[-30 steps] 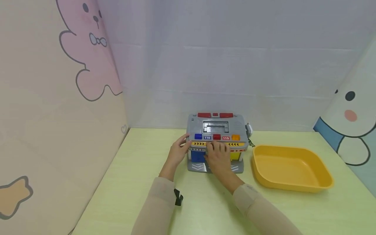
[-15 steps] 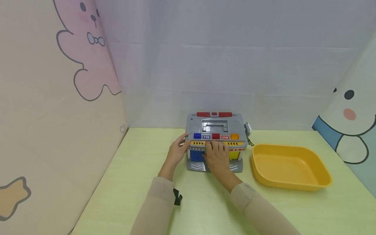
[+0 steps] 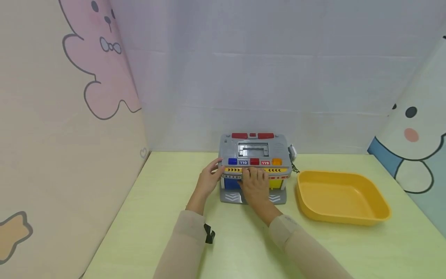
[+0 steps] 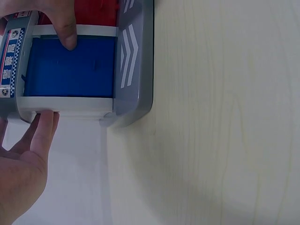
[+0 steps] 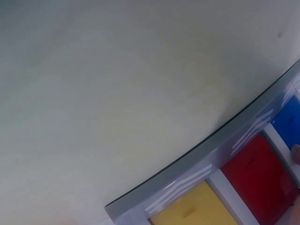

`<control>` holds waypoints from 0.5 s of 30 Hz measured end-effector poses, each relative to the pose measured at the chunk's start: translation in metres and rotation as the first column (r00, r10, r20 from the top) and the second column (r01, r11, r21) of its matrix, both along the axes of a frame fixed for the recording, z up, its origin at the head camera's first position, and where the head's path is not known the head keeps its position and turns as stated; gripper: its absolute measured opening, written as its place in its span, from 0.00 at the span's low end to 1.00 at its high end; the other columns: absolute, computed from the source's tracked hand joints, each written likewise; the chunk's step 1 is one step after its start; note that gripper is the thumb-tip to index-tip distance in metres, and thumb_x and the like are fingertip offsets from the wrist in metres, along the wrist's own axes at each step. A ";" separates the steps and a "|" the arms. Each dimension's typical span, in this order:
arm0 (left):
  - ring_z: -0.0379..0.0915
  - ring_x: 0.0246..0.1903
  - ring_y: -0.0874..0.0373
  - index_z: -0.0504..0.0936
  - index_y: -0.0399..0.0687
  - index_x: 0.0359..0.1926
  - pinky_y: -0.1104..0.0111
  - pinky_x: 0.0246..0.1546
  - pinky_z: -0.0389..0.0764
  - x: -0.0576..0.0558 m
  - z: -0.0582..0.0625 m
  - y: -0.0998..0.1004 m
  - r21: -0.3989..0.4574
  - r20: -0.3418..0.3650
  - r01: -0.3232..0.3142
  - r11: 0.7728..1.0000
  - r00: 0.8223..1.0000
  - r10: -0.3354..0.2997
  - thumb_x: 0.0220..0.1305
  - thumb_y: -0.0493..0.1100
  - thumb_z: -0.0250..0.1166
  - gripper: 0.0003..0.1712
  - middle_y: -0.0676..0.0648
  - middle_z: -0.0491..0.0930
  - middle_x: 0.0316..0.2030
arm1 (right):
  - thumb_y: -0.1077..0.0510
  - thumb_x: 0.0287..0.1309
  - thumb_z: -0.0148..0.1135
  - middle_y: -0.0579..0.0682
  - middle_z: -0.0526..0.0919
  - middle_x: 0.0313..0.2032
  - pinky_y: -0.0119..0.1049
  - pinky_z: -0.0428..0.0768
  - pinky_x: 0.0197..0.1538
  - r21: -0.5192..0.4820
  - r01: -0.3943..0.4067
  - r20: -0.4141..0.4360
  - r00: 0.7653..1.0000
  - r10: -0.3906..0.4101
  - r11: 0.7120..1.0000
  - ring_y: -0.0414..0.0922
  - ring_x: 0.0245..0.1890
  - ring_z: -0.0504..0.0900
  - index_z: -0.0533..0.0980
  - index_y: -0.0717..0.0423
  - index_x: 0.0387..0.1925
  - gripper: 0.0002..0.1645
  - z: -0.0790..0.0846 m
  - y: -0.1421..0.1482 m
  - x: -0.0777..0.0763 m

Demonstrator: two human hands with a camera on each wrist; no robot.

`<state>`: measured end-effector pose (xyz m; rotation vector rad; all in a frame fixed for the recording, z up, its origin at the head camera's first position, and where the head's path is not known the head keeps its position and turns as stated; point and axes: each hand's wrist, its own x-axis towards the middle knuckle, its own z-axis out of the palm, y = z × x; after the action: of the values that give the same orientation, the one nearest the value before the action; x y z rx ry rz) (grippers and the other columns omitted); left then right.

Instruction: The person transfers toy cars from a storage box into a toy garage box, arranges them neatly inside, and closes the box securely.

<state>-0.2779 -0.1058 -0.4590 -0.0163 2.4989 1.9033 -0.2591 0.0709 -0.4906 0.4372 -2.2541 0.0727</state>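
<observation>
A grey toy garage (image 3: 228,147) with a 110/119 roof stands on the table; its blue door (image 4: 70,70), red door (image 5: 260,180) and yellow door (image 5: 194,211) are all down. My left hand (image 3: 206,183) lies along its left side, with fairly straight fingertips touching the white side wall and roof edge. My right hand (image 3: 256,189) grips the front edge of the roof at the middle. Its fingers bend over the yellow arrow strip (image 3: 233,170), and its thumb reaches down onto the blue door. The right palm hides the red door in the head view.
A yellow tray (image 3: 343,220) stands on the table right of the toy. A small grey handset (image 3: 292,152) on a coiled black cord hangs at the toy's right side. Behind is a white curtain (image 3: 265,85); printed panels flank the table.
Both hands keep their places on the toy garage. The whole head view has shifted slightly to the left, and no door has visibly moved.
</observation>
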 end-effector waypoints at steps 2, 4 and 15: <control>0.74 0.55 0.44 0.72 0.58 0.67 0.59 0.50 0.78 0.000 -0.001 0.000 -0.002 0.003 0.000 1.000 1.000 0.000 0.71 0.50 0.60 0.25 0.38 0.72 0.62 | 0.47 0.43 0.79 0.55 0.62 0.40 0.45 0.66 0.42 -0.007 -0.004 0.001 1.000 0.004 1.000 0.54 0.39 0.64 0.63 0.57 0.45 0.38 -0.001 -0.001 0.001; 0.74 0.55 0.43 0.72 0.58 0.67 0.59 0.51 0.78 0.000 -0.002 0.000 -0.004 0.004 0.003 1.000 1.000 -0.003 0.71 0.50 0.59 0.25 0.38 0.71 0.62 | 0.48 0.43 0.79 0.55 0.62 0.40 0.45 0.67 0.43 -0.010 -0.005 0.001 1.000 0.005 1.000 0.53 0.39 0.64 0.64 0.57 0.45 0.38 -0.001 -0.001 0.001; 0.75 0.54 0.44 0.72 0.59 0.67 0.57 0.51 0.78 0.000 0.000 0.000 -0.018 0.002 -0.004 1.000 1.000 0.004 0.71 0.52 0.59 0.25 0.38 0.72 0.62 | 0.49 0.42 0.79 0.55 0.62 0.39 0.46 0.68 0.45 0.002 0.008 -0.059 0.998 -0.008 1.000 0.54 0.38 0.64 0.64 0.58 0.44 0.37 -0.004 -0.003 -0.002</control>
<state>-0.2783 -0.1054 -0.4593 -0.0236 2.5173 1.8811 -0.2613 0.0677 -0.4941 0.4259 -2.1976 0.0522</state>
